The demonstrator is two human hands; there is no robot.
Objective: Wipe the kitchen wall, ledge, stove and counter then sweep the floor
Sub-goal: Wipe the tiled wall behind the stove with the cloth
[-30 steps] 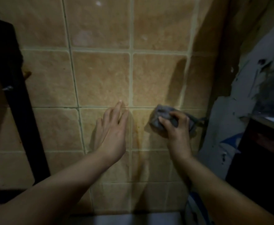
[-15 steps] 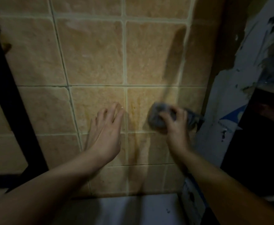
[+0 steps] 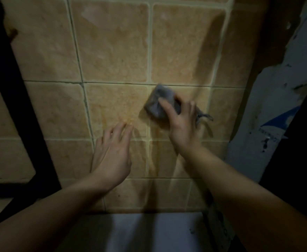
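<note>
The right hand point(image 3: 182, 126) grips a grey cloth point(image 3: 159, 102) pressed to the tiled wall point(image 3: 112, 48), now left of the vertical grout line point(image 3: 215, 70) it straddled half a second ago. The left hand point(image 3: 112, 153), fingers straight, lies flat on the wall, lower left of the cloth as before

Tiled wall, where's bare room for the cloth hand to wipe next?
Bare tiles lie above the grey cloth and up left, bordered by the black frame. Crowded below left, where the left hand rests on the wall. The right hand is near the corner.
</note>
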